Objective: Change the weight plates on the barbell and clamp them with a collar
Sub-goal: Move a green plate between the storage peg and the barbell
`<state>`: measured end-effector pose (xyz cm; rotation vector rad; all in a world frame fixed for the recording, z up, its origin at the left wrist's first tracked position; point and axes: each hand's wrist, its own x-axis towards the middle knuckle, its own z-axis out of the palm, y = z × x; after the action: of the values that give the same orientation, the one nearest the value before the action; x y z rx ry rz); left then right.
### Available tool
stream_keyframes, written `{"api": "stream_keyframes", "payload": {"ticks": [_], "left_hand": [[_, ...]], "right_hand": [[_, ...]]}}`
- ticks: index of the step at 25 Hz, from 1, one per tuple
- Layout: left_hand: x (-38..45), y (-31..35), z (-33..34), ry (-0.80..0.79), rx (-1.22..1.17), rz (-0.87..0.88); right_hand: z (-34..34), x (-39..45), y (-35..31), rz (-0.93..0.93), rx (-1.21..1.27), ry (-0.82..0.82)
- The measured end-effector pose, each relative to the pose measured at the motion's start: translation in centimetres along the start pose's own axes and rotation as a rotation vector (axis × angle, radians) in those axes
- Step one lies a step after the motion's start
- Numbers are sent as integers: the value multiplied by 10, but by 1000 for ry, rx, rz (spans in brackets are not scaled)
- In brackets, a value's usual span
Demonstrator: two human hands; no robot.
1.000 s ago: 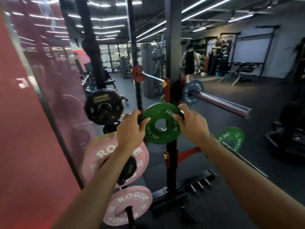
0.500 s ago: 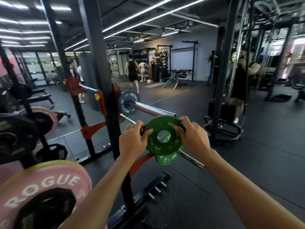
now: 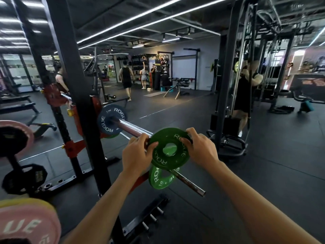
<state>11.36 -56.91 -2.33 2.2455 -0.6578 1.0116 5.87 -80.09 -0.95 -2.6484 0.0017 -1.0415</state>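
I hold a small green Rogue plate (image 3: 159, 155) upright in both hands, my left hand (image 3: 136, 154) on its left rim and my right hand (image 3: 200, 148) on its right rim. Its hole sits just past the outer end of the upper barbell sleeve (image 3: 131, 128), which rests in the rack. A dark blue Rogue plate (image 3: 109, 120) sits far in on that sleeve. Below my hands, a second green plate (image 3: 158, 178) hangs on a lower bar (image 3: 190, 184) whose bare end points toward me. No collar shows.
The black rack upright (image 3: 79, 103) with red hooks stands left of my hands. Pink Rogue plates (image 3: 29, 224) and black plates (image 3: 22, 178) hang on storage pegs at the left. A person (image 3: 244, 95) stands at a cable machine on the right; others stand farther back.
My view has swung right, from the plate storage to the rack. Both hands have carried the green plate up to the end of the upper barbell sleeve.
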Motion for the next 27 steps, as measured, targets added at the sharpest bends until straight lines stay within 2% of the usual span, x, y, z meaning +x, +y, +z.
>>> {"api": "stream_keyframes", "payload": {"ticks": [11,16,27], "left_hand": [[-10,-3,11,98,278,-162],[-3,16,20,131,401,-217],[1,26,36,203,476,-293]], "right_hand": [[63,50,24,-294,229,-77],[77,67,42,-360,336,-56],[123,95,47,-423,541,-92]]}}
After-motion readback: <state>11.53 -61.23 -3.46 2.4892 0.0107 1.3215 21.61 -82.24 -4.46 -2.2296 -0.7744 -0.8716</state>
